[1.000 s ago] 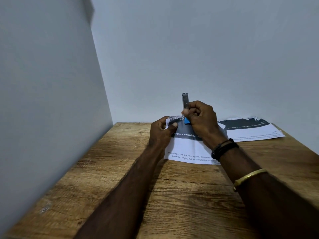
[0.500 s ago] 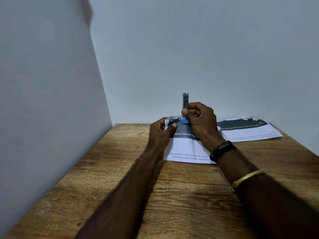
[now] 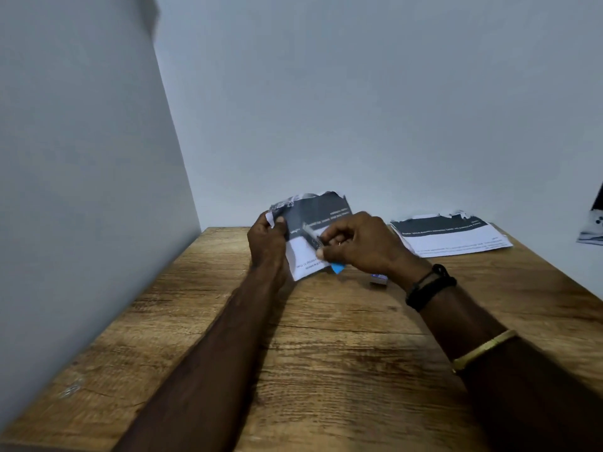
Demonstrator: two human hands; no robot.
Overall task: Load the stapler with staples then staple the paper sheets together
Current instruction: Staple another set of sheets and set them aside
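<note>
My left hand (image 3: 269, 244) grips the left edge of the paper sheets (image 3: 318, 223), printed dark at the top and white below, and holds them tilted up off the table. My right hand (image 3: 357, 244) is closed around the small stapler (image 3: 313, 238). Its metal arm lies across the front of the sheets, and its blue end (image 3: 337, 268) shows under my fingers. A small staple box (image 3: 378, 278) rests on the table just under my right wrist, partly hidden and blurred.
A second set of printed sheets (image 3: 453, 234) lies flat at the back right of the wooden table (image 3: 326, 337). Grey walls close in at the left and the back. Another printed item (image 3: 592, 228) shows at the right edge.
The sheets went from lying on the table to being lifted and tilted up by my left hand. The stapler went from upright at the top edge to lying across the sheets.
</note>
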